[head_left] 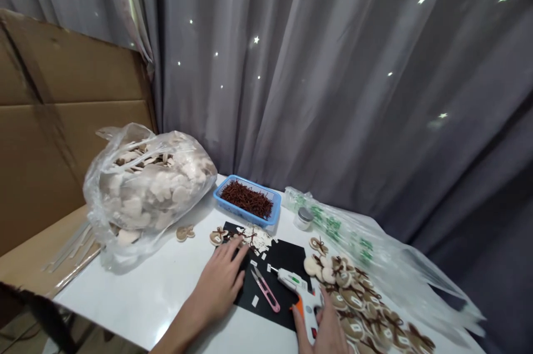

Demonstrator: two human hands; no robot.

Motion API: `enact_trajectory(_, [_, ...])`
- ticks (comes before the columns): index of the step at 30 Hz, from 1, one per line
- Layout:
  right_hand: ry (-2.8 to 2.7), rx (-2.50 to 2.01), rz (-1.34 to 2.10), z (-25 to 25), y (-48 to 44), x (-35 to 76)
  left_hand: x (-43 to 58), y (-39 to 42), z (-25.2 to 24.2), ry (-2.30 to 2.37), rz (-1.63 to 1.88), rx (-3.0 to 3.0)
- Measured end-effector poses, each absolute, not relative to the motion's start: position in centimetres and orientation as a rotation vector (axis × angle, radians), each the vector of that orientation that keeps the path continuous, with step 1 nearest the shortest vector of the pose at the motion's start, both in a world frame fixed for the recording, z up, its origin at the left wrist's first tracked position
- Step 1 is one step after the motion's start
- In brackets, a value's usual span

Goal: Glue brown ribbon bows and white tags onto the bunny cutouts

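Observation:
My right hand (322,326) is wrapped round the handle of a white and orange hot glue gun (297,283), whose nozzle points left over a black mat (287,254). My left hand (222,276) lies palm down at the mat's left edge with its fingers stretched out. Its fingertips are at a brown bunny-shaped piece with a bow, partly hidden by them, beside a pile of small white tags (260,240). Pink thread snips (266,290) rest on the mat between both hands. Another bow-tied bunny piece (217,236) sits just left of the fingertips.
A blue basket (272,220) of dark red bows stands behind the mat. Left is a clear bag (150,193) full of felt pieces, with a plain bunny piece (185,233) nearby. Finished-looking bunny pieces (358,301), a small jar (303,218) and plastic wrapping (375,248) lie right.

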State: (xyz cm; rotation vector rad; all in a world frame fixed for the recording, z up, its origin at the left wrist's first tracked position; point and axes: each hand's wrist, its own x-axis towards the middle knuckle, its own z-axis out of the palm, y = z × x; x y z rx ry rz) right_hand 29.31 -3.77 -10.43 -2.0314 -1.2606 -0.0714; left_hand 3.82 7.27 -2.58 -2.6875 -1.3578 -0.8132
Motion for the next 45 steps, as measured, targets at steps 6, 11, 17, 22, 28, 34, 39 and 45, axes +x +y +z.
enact_trajectory(6, [-1.255, -2.026, -0.019, -11.2, -3.3, 29.8, 0.5, 10.6, -1.4, -1.655, -0.864, -2.461])
enact_trajectory(11, [-1.255, -2.036, 0.029, -10.4, -3.7, 30.6, -1.4, 11.4, -0.9, -1.737, -0.849, -2.435])
enact_trajectory(17, [-1.241, -2.068, 0.041, -9.2, -4.1, 29.5, -1.2, 9.5, -0.8, -1.776, -0.889, -2.433])
enact_trajectory(22, [-1.154, -2.162, 0.133, -7.8, -4.3, 28.7, -3.0, 8.0, -0.6, -1.902, -0.954, -2.324])
enact_trajectory(28, [-1.201, -2.179, 0.305, -7.7, -4.6, 29.9, -5.9, 7.5, 0.6, -1.971, -0.965, -2.23])
enact_trajectory(34, [-1.222, -2.174, 0.319, -7.0, -4.9, 29.8, -5.1, 7.4, 0.8, -1.987, -1.021, -2.29])
enact_trajectory(39, [-1.135, -2.181, 0.187, -5.9, -4.9, 28.4, -2.3, 7.1, 0.3, -2.033, -1.085, -2.352])
enact_trajectory(45, [-1.116, -2.19, 0.197, -5.5, -4.8, 28.3, 3.4, 5.1, -0.6, -1.908, -0.971, -2.66])
